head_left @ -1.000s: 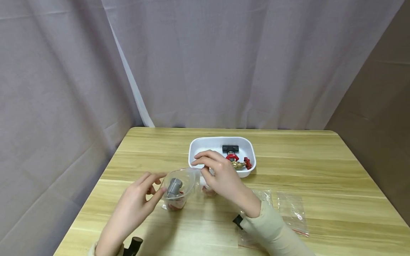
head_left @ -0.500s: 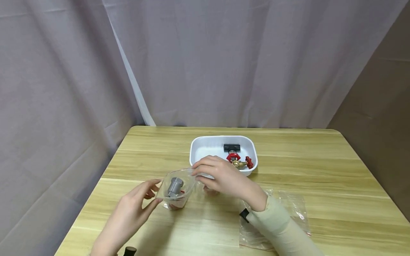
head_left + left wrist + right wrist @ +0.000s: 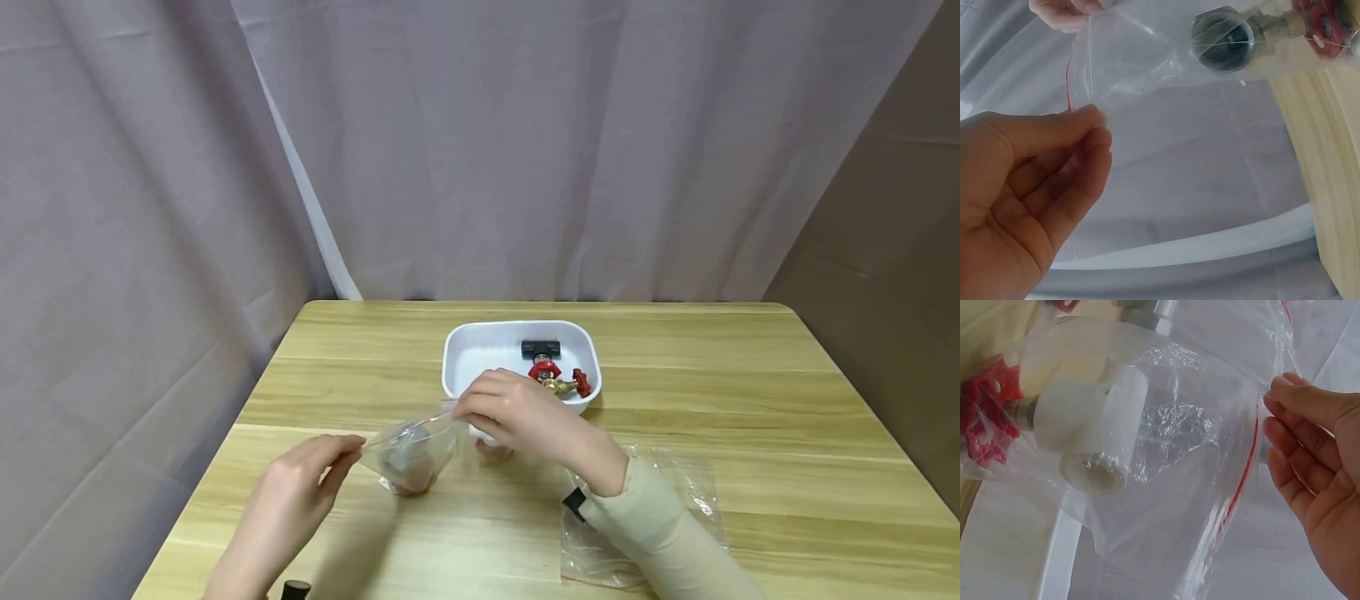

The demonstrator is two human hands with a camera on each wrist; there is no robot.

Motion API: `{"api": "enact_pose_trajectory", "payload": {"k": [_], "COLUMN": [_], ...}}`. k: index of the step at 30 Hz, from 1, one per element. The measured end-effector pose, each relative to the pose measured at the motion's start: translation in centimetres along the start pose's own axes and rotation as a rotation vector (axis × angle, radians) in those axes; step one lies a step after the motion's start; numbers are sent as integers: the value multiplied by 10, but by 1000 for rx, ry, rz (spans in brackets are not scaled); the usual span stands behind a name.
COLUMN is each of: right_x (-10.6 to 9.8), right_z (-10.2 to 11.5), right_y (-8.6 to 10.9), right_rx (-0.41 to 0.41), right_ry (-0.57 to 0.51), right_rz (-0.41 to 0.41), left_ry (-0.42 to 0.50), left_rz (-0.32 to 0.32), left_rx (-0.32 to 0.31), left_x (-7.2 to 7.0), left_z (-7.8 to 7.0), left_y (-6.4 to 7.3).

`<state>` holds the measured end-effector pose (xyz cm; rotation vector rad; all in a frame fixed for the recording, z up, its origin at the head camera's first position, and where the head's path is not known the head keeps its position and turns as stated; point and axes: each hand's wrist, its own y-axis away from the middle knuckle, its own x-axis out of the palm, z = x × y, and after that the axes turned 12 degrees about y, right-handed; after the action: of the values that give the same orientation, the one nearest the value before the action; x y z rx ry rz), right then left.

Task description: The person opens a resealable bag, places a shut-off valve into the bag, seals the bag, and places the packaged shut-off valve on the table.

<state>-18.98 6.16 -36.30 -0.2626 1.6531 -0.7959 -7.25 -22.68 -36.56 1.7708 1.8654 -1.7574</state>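
Note:
A clear zip bag [image 3: 442,454] stands on the table with a grey valve [image 3: 1225,40] inside, its red handwheel [image 3: 1322,25] at the bottom. My left hand [image 3: 303,475] pinches the left corner of the bag's mouth between thumb and index finger. At the opposite corner, my right hand [image 3: 525,421] pinches the mouth near its zip strip. The mouth is stretched nearly flat between both hands. A second clear bag [image 3: 1166,506], holding a white valve [image 3: 1088,415] with a red handwheel [image 3: 991,409], stands just behind, partly hidden by my right hand in the head view.
Behind the hands is a white tray [image 3: 461,354] with a black valve [image 3: 541,348] and a brass valve [image 3: 558,387], both with red handwheels. Flat clear bags [image 3: 690,483] lie at the right, partly under my right forearm. A grey curtain [image 3: 480,150] hangs beyond the wooden table [image 3: 750,400].
The bag's mouth has gone from a wide round opening to a nearly flat line. My left hand has moved left, away from the right one, and closed its pinch on the corner.

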Motion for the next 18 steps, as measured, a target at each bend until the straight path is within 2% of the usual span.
{"api": "enact_pose_trajectory", "payload": {"k": [9, 18], "right_x": [3, 5], "right_z": [9, 14], "right_y": [1, 1], "right_rx": [-2, -13], "right_ry": [-23, -17], "right_rz": [-23, -16], "left_ry": [-84, -93], "left_rz": [20, 43], "left_rx": [39, 67], "left_x": [-6, -6], "left_z": [6, 7], "left_y": [-1, -1]}}
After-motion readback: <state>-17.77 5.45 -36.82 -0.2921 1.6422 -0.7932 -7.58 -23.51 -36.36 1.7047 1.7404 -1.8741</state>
